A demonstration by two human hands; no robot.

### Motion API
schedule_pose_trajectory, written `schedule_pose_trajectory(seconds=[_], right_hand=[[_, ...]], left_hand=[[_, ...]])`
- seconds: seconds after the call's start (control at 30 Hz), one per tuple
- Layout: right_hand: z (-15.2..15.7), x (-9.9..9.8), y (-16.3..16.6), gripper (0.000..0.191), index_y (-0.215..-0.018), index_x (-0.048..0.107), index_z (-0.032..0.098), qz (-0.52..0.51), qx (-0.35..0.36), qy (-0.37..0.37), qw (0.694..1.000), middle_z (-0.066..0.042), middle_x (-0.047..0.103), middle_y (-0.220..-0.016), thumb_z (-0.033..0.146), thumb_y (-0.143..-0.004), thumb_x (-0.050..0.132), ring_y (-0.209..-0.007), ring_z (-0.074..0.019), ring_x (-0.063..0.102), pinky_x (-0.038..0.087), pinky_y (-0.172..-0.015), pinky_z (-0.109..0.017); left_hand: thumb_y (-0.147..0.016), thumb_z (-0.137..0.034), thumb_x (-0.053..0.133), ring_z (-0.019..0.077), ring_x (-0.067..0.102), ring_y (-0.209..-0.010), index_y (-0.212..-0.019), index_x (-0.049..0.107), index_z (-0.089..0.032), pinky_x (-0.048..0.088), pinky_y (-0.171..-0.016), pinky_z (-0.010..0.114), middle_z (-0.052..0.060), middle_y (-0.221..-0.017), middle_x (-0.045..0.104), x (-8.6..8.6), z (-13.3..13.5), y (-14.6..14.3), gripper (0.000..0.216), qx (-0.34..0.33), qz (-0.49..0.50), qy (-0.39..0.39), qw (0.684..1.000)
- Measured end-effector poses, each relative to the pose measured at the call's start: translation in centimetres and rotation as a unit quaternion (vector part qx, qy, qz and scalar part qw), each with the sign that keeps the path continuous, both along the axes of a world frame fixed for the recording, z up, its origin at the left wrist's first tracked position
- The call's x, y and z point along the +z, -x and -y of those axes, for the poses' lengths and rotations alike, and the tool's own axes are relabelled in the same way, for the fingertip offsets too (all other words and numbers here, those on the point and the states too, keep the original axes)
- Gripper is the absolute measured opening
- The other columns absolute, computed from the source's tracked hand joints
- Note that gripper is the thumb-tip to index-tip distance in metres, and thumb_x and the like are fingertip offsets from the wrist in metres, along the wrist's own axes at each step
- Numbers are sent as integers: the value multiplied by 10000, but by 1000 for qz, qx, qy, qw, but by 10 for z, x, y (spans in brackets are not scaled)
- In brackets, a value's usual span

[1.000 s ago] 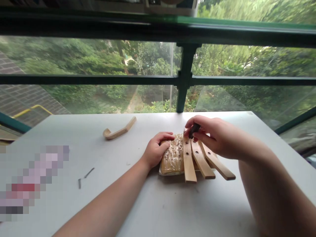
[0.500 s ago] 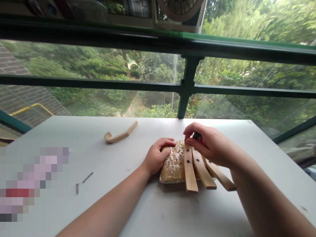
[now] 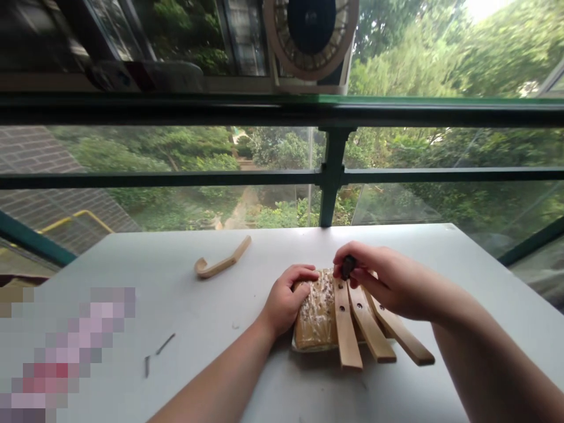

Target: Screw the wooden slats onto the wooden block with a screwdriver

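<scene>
A tan block (image 3: 315,323) with dark spots, wrapped in crinkled clear film, lies on the white table. My left hand (image 3: 284,299) grips its left side, fingers over the far edge and thumb on top. Three pale wooden strips rest across its right part, fanned out, their near ends sticking past the block: a left strip (image 3: 349,346), a middle strip (image 3: 374,338) and a right strip (image 3: 408,338). Dark round fittings show on them. Above their far ends my right hand (image 3: 392,282) pinches a small dark object (image 3: 348,267), its kind unclear. That hand hides part of the strips.
A hooked wooden piece (image 3: 220,267) lies at the back left of the white table (image 3: 211,323). Two thin dark bits (image 3: 165,343) are nearer on the left, beside a pixelated pink patch (image 3: 70,346). Green railing (image 3: 330,176) and glass stand behind the table's far edge.
The view has tilted up, so everything sits lower in the picture. My right hand has turned slightly and shows more of the dark object. My left hand keeps its place on the block.
</scene>
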State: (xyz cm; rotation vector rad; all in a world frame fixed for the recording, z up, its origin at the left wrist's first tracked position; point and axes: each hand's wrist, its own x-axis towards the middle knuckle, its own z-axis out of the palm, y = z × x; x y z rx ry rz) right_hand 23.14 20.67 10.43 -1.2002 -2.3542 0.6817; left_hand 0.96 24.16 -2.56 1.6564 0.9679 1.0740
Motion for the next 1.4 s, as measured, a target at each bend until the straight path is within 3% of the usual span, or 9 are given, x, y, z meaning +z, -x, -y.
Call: schedule_pose_trajectory(seconds=[0.27, 0.47, 0.57, 0.73, 0.93, 1.07, 1.27, 1.4], right_hand=[[-1, -1, -3, 40, -902, 486, 220, 28, -31, -24, 999, -13, 605, -796, 233, -869, 504, -680, -145, 522, 393, -596, -268], [-5, -9, 6, 91, -857, 440, 224, 30, -32, -53, 998, 11, 552, -729, 216, -834, 528, -620, -131, 468, 367, -554, -256], [-5, -9, 12, 142, -984, 475, 226, 1, -21, -58, 998, 1, 569, -782, 186, -849, 496, -667, -136, 488, 391, -598, -256], [-4, -8, 15, 171, -1043, 502, 220, -61, 37, -23, 997, -26, 613, -885, 174, -889, 443, -752, -138, 536, 425, -673, -262], [-2, -5, 7, 326, -1120, 484, 233, -60, 40, 2, 997, -25, 622, -934, 85, -830, 467, -801, -146, 559, 441, -713, -269], [-2, -2, 3, 240, -1050, 532, 229, -38, 26, 4, 999, -24, 631, -882, 112, -867, 430, -732, -137, 559, 439, -662, -261], [-7, -6, 0, 68, -896, 539, 217, 5, -14, -35, 999, -5, 633, -771, 254, -844, 561, -652, -128, 543, 409, -595, -249], [-13, -13, 1, 206, -811, 466, 214, -1, -37, -52, 998, 17, 588, -699, 349, -806, 622, -587, -113, 497, 379, -535, -237]], left_hand=[[-789, -139, 516, 217, 559, -1131, -947, 692, -199, 403, -1045, 371, 67, -1152, 620, 4, 3, 0, 244, 15, -3, -3, 1000], [-781, -138, 521, 224, 561, -1130, -941, 698, -199, 398, -1050, 380, 73, -1143, 629, 7, 4, 0, 246, 16, 5, -3, 1000], [-775, -144, 528, 225, 562, -1132, -938, 701, -200, 400, -1048, 373, 71, -1146, 632, 7, 3, 1, 243, 17, 7, -3, 1000], [-785, -135, 519, 221, 566, -1123, -943, 687, -196, 394, -1054, 379, 70, -1142, 632, 5, 3, 0, 239, 11, 11, -3, 1000], [-792, -137, 515, 224, 563, -1131, -956, 689, -196, 391, -1058, 388, 74, -1149, 629, 3, 2, 0, 246, 9, 12, -3, 1000], [-784, -145, 523, 228, 571, -1121, -943, 697, -194, 406, -1046, 386, 76, -1136, 638, 4, 2, 0, 241, 15, 6, -2, 1000], [-791, -146, 521, 222, 570, -1123, -950, 698, -195, 401, -1051, 378, 71, -1140, 634, 5, 3, 0, 243, 12, 3, -7, 1000], [-792, -145, 525, 219, 564, -1127, -957, 694, -191, 397, -1049, 375, 68, -1147, 628, 2, 2, 0, 241, 7, 1, -11, 1000]])
